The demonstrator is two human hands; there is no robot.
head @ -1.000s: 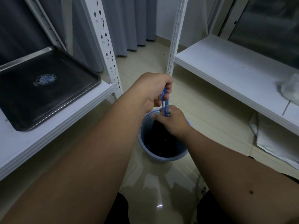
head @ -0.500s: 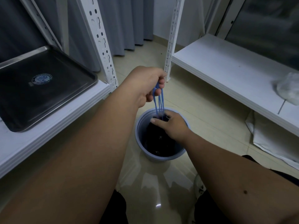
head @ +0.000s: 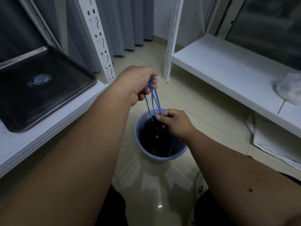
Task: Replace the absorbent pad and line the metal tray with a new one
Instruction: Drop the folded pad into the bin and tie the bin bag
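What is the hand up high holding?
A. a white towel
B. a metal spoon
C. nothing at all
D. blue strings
D. The left hand grips blue strings that run down to the black bag in the bucket, where the right hand pinches them.

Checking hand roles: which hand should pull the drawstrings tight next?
Left, probably. The left hand already grips the blue drawstrings from above the bin, while the right hand pinches the black bag at its neck, steadying it.
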